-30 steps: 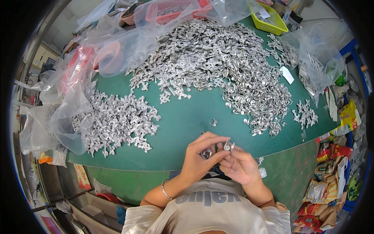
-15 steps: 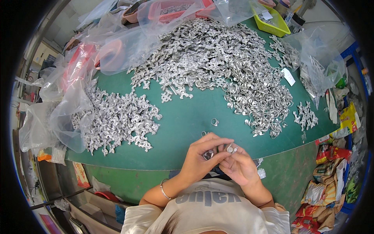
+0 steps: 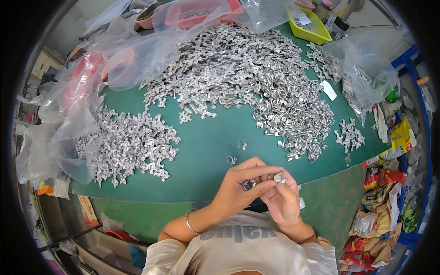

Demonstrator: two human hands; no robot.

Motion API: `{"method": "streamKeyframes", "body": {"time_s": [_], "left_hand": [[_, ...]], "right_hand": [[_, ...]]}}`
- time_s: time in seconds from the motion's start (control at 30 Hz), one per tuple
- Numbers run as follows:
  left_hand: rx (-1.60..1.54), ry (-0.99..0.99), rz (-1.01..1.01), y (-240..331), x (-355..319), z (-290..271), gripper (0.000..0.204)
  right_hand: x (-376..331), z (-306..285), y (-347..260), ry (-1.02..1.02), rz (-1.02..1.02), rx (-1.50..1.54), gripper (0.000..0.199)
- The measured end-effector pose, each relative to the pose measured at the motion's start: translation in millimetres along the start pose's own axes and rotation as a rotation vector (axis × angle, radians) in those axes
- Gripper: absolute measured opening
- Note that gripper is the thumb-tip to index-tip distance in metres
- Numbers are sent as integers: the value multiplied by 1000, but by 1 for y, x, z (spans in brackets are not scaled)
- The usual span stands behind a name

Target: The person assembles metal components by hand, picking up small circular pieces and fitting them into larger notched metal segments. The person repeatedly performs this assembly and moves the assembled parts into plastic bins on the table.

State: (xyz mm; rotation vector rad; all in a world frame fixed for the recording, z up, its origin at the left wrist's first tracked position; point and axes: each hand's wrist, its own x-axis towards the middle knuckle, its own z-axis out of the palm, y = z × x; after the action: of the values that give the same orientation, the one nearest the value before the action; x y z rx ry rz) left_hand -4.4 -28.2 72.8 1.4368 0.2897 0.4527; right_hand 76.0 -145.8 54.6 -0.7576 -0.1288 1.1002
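Loose ring (image 3: pixel 232 160), partly hidden earlier, now shows whole beyond left hand (image 3: pixel 233 185); disc-faced ring (image 3: pixel 277 178) pinched narrowly between left hand and right hand (image 3: pixel 284 201) fingertips, by green table (image 3: pixel 201 146) edge, handling apparently unfinished

Nearer loose ring (image 3: pixel 232 160) now in full view

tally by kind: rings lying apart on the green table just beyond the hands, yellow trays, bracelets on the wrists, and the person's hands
Loose rings: 2
Yellow tray: 1
Bracelet: 1
Left hand and right hand: 2
Total: 6
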Motion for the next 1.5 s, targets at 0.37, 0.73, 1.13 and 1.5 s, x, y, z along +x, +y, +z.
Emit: {"method": "streamKeyframes", "body": {"time_s": [0.37, 0.73, 1.13, 1.5], "left_hand": [[-49, -5, 65, 3, 1, 5, 20], [-122, -23, -10, 10, -1, 6, 13], [-180, -110, -71, 20, -1, 0, 7], [-121, -191, -26, 25, 1, -3, 9]], "right_hand": [[-3, 2, -2, -44, -139, -45, 11], [-5, 8, -5, -97, -144, -69, 11], [-7, 18, -4, 41, -475, -233, 15], [-8, 3, -14, -8, -723, -616, 11]]}}
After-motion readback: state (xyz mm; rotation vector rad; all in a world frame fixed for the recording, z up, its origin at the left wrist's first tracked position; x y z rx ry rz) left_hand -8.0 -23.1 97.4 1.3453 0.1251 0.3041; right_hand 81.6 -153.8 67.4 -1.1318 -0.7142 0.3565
